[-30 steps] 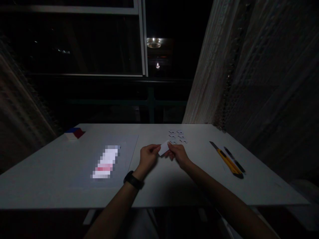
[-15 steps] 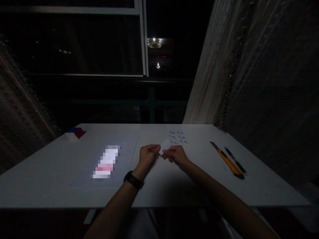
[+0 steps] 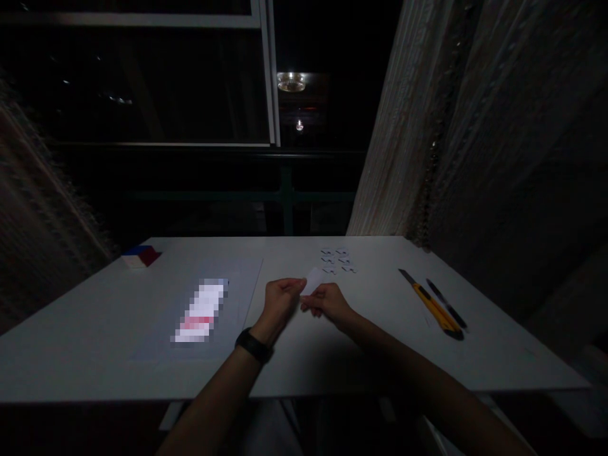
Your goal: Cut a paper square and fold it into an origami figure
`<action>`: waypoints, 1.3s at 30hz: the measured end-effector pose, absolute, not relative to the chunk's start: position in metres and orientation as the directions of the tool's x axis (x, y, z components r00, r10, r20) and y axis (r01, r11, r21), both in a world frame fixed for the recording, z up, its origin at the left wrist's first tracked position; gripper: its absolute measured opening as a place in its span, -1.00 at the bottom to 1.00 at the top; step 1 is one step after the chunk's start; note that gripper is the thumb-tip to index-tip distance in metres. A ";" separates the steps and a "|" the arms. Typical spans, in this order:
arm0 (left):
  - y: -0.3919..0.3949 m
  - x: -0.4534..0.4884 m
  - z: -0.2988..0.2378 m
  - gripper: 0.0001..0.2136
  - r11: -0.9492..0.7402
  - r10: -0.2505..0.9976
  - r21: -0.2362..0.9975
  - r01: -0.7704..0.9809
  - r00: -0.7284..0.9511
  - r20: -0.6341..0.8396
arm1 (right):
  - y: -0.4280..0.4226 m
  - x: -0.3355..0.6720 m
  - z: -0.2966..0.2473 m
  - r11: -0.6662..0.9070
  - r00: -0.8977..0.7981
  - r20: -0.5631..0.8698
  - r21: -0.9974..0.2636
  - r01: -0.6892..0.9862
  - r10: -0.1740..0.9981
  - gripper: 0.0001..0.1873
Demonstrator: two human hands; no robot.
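Note:
A small piece of white paper [image 3: 313, 278] is held up over the middle of the table. My left hand [image 3: 282, 302] pinches its left edge between thumb and fingers, a dark band around the wrist below. Closed on the paper's lower corner is my right hand [image 3: 331, 304]. Just beyond the paper, several small printed pieces [image 3: 342, 260] with dark marks lie in two columns. Whether the held paper bears any print cannot be seen.
A yellow box cutter [image 3: 437, 310] and a dark pen [image 3: 446, 304] lie on the right of the white table [image 3: 304, 367]. At left, a bright pixelated rectangle [image 3: 202, 310] rests on a paper sheet [image 3: 249, 282]. A puzzle cube [image 3: 141, 256] stands farther left. Curtains [image 3: 384, 139] flank the window.
My right hand has shifted slightly down and left along the paper, toward its lower corner. The paper has turned a little more upright. My left hand stays nearly in place.

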State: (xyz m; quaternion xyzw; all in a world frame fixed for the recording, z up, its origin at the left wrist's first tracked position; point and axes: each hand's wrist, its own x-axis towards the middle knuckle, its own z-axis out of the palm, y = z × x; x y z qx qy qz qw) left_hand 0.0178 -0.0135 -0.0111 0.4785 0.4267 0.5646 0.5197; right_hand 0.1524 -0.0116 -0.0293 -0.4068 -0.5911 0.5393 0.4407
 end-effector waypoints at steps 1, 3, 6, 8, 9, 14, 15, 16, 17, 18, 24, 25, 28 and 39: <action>-0.014 0.018 -0.011 -0.70 -0.106 0.994 0.979 -0.177 0.009 0.109 | -0.012 0.152 -0.029 0.082 -0.262 0.076 -0.997 0.012 0.962 -0.71; -0.015 0.019 -0.011 -0.70 -0.117 0.991 0.975 -0.188 0.046 0.127 | -0.012 0.151 -0.028 0.074 -0.243 0.066 -0.997 0.023 0.968 -0.71; -0.016 0.019 -0.011 -0.71 -0.112 0.985 0.972 -0.208 0.105 0.136 | -0.013 0.151 -0.028 0.062 -0.263 0.042 -0.996 0.066 0.964 -0.70; -0.016 0.019 -0.011 -0.71 -0.102 0.986 0.976 -0.192 0.108 0.124 | -0.014 0.150 -0.029 0.050 -0.293 0.018 -0.993 0.104 0.956 -0.70; -0.016 0.019 -0.011 -0.71 -0.095 0.988 0.979 -0.182 0.101 0.114 | -0.014 0.149 -0.029 0.046 -0.308 0.009 -0.992 0.115 0.951 -0.70; -0.017 0.019 -0.011 -0.71 -0.087 0.994 0.977 -0.193 0.047 0.098 | -0.017 0.146 -0.027 0.056 -0.332 0.026 -0.995 0.080 0.943 -0.70; -0.017 0.019 -0.010 -0.71 -0.087 0.994 0.975 -0.204 0.053 0.100 | -0.017 0.146 -0.026 0.055 -0.325 0.027 -0.995 0.078 0.945 -0.70; -0.017 0.020 -0.010 -0.71 -0.087 0.992 0.973 -0.216 0.066 0.103 | -0.017 0.147 -0.025 0.051 -0.318 0.023 -0.995 0.082 0.948 -0.69; -0.016 0.020 -0.010 -0.70 -0.088 0.991 0.970 -0.226 0.077 0.107 | -0.017 0.147 -0.025 0.042 -0.312 0.011 -0.995 0.091 0.950 -0.67; -0.016 0.020 -0.011 -0.70 -0.092 0.990 0.969 -0.231 0.079 0.113 | -0.017 0.148 -0.025 0.030 -0.314 -0.004 -0.994 0.105 0.950 -0.66; -0.013 0.018 -0.013 -0.69 -0.106 0.994 0.977 -0.183 -0.026 0.103 | -0.015 0.149 -0.032 0.050 -0.393 -0.001 -0.992 0.119 0.920 -0.68; -0.013 0.018 -0.012 -0.70 -0.104 0.994 0.977 -0.187 -0.039 0.098 | -0.014 0.149 -0.033 0.066 -0.394 0.019 -0.992 0.106 0.919 -0.68; -0.015 0.017 -0.010 -0.71 -0.119 0.992 0.976 -0.181 -0.071 0.108 | -0.014 0.149 -0.035 0.097 -0.371 0.061 -0.992 0.081 0.927 -0.66; -0.016 0.021 -0.007 -0.72 -0.222 0.974 0.974 -0.047 -0.057 0.220 | -0.011 0.154 -0.028 0.078 -0.280 0.064 -0.996 0.040 0.958 -0.63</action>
